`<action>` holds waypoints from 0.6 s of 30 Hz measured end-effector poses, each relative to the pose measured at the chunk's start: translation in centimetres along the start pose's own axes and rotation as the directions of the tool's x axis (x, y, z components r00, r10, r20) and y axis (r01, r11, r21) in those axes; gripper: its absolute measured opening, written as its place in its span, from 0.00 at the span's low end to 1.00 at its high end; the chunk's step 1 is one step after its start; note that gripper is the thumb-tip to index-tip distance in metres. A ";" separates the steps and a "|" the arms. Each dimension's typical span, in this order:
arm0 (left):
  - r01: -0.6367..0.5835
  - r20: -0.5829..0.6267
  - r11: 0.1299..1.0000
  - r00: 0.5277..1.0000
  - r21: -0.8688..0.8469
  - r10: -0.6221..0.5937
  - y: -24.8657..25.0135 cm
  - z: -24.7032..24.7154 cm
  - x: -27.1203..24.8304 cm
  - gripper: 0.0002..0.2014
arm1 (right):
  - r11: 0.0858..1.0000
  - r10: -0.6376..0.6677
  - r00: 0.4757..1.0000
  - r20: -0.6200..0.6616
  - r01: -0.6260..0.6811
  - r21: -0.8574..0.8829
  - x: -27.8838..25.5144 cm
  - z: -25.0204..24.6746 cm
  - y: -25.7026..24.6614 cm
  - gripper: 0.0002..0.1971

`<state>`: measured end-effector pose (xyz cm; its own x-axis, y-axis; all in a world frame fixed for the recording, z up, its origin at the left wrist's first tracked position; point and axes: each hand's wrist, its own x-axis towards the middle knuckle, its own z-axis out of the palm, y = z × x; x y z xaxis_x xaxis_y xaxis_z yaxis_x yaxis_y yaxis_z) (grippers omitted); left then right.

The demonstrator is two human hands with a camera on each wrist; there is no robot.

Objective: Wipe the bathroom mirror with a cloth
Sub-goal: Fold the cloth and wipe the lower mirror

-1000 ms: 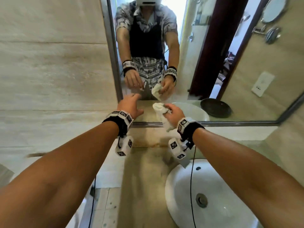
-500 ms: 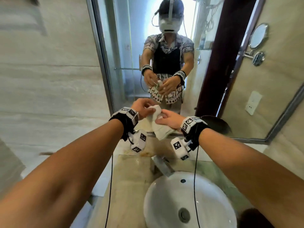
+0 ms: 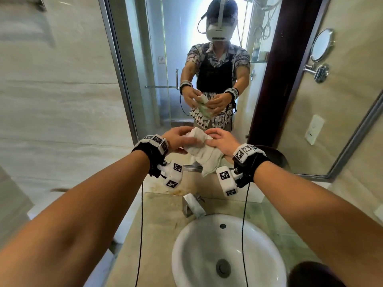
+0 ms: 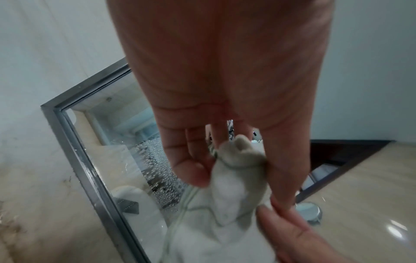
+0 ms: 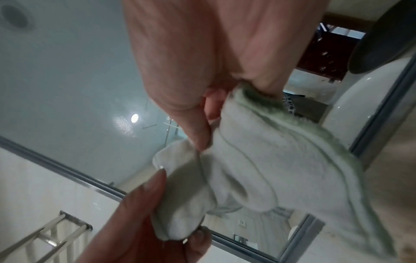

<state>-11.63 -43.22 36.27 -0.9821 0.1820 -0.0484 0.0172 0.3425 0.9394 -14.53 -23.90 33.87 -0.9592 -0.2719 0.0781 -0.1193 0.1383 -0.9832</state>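
A white cloth (image 3: 202, 151) is bunched between both hands, just in front of the mirror's lower edge. My left hand (image 3: 178, 139) grips its upper left end; in the left wrist view the fingers (image 4: 191, 163) and thumb pinch the cloth (image 4: 234, 188). My right hand (image 3: 221, 141) holds the right side, and in the right wrist view its thumb and fingers pinch the cloth (image 5: 270, 160). The metal-framed mirror (image 3: 145, 69) fills the wall ahead and shows the person's reflection. Water droplets bead on the mirror glass (image 4: 155, 163) in the left wrist view.
A white round sink (image 3: 228, 251) sits below with a chrome faucet (image 3: 193, 206) at its back. The stone counter (image 3: 157, 220) runs left of it. A dark bowl (image 3: 277, 158) stands right of my right wrist. Tiled wall (image 3: 58, 100) lies left.
The view has tilted upward, so more of the mirror shows. My left hand has joined the right on the cloth, and both hands now bunch it together.
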 end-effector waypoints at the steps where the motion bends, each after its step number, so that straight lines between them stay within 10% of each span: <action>1: -0.001 0.035 1.000 0.999 0.016 0.000 -0.2 0.1 0.3 0.19 | 1.000 -0.011 1.000 -0.027 0.011 0.021 0.0 -0.3 0.0 0.16; 6: 0.002 -0.002 0.961 1.000 0.276 -0.002 -0.5 1.1 1.8 0.27 | 0.996 -0.090 0.989 -0.121 0.089 -0.012 0.5 -1.4 -0.1 0.15; 10: -0.034 0.006 0.988 0.999 0.148 0.034 -0.7 1.4 3.0 0.38 | 0.984 -0.117 0.983 -0.138 0.097 -0.147 1.4 -2.1 -0.5 0.14; 18: 0.183 0.002 0.968 0.983 -0.173 -0.185 0.4 1.3 4.8 0.12 | 0.929 -0.313 0.890 -0.331 0.215 -0.301 1.9 -1.6 -1.6 0.11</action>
<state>-16.06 -41.02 35.96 -0.9679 0.1173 -0.2222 -0.1953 0.2052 0.9590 -16.54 -23.12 35.89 -0.9014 0.0302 0.4319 -0.3939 0.3566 -0.8471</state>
